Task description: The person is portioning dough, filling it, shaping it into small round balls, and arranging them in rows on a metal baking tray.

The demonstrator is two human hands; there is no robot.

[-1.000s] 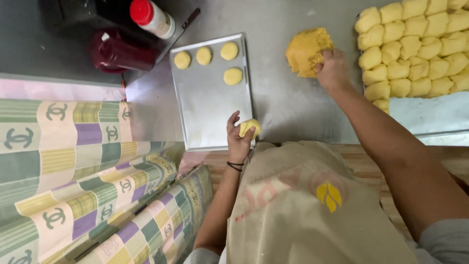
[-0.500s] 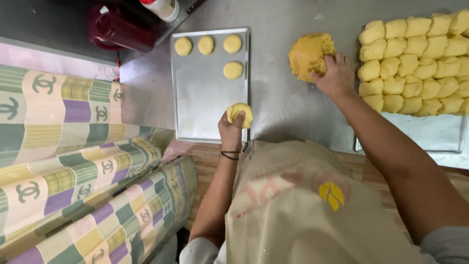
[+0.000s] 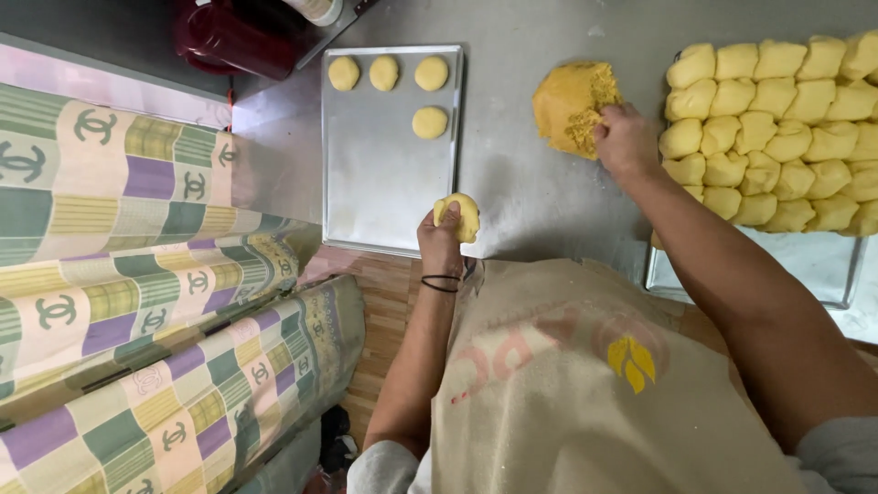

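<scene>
My left hand [image 3: 442, 240] is curled shut around a small round of pale yellow dough [image 3: 460, 216], which sits in my fingers with its top showing above them. I hold it at the near edge of the steel baking tray [image 3: 384, 183], just past my own apron [image 3: 585, 384]. Two dark bands [image 3: 440, 282] circle that wrist.

My right hand [image 3: 625, 139] is stretched well out ahead, fingers bent and pressed into the side of a darker orange-yellow lump of filling [image 3: 569, 105] lying on the metal worktop [image 3: 540, 197]. Whether it has pinched a piece free I cannot tell, because the fingertips are hidden against the crumbly face of the lump.

Beyond my left hand, four flattened dough discs [image 3: 393, 82] lie at the far end of the tray: three in a row and one just nearer me. Just right of my right hand, a second tray [image 3: 805, 270] carries a packed block of cut dough pieces [image 3: 777, 133], touching one another; the picture's edge cuts it off. Far off to the left, a dark red container [image 3: 238, 37] is only partly in view. Checked patterned cloth [image 3: 137, 274] fills the space left of my arm.
</scene>
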